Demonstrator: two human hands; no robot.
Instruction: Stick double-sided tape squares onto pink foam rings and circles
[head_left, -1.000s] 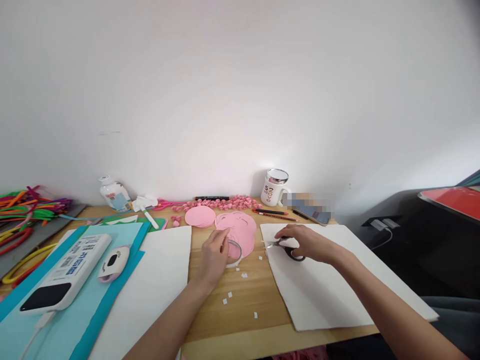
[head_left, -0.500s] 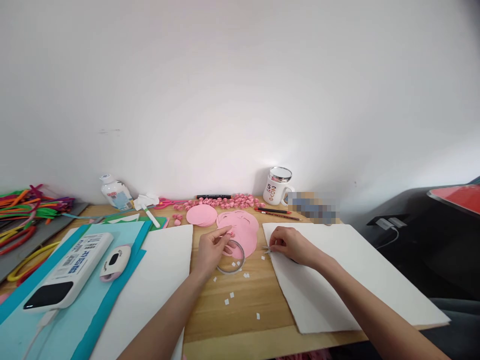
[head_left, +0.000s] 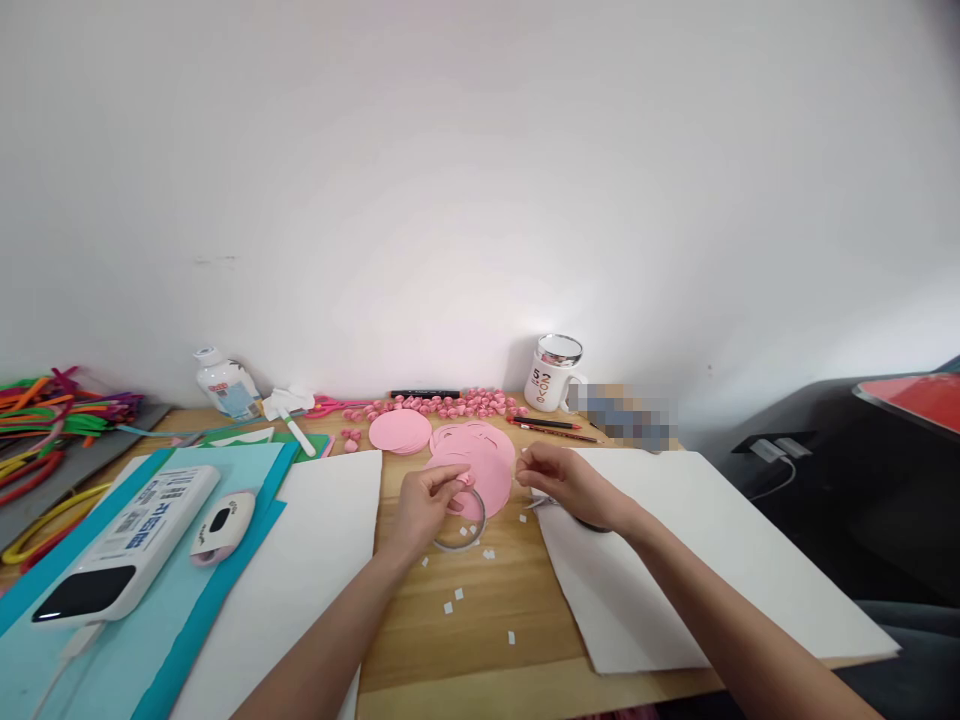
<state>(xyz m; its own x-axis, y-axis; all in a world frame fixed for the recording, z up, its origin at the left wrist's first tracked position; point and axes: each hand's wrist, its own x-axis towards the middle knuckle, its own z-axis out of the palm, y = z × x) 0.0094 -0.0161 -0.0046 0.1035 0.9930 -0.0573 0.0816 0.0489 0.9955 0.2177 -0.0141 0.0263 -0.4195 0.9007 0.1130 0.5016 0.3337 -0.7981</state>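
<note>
My left hand (head_left: 429, 502) is closed in a pinch on a small pink paper flower (head_left: 466, 479). A thin roll of double-sided tape (head_left: 480, 530) hangs at its fingers, just above the table. Opposite it, my right hand (head_left: 561, 478) has its thumb and fingers pressed together; whatever they hold is too small to make out. Beneath that hand, scissors (head_left: 541, 502) lie on the white sheet's edge, blades pointing left, partly hidden. Between the hands lies a pile of pink paper with cut-outs (head_left: 491, 465). Small white paper squares (head_left: 459, 594) are scattered on the wood.
Pink paper circles (head_left: 400, 431) and many rolled pink flowers (head_left: 480, 402) lie along the back. A lidded mug (head_left: 547, 385) stands behind pencils (head_left: 555, 428). White sheets (head_left: 720, 560) flank the middle; a power bank (head_left: 135, 550) rests on blue paper at left.
My right hand has let go of the scissors, which now lie on the sheet, and has risen slightly to the left. My left hand keeps the pink flower and tape roll.
</note>
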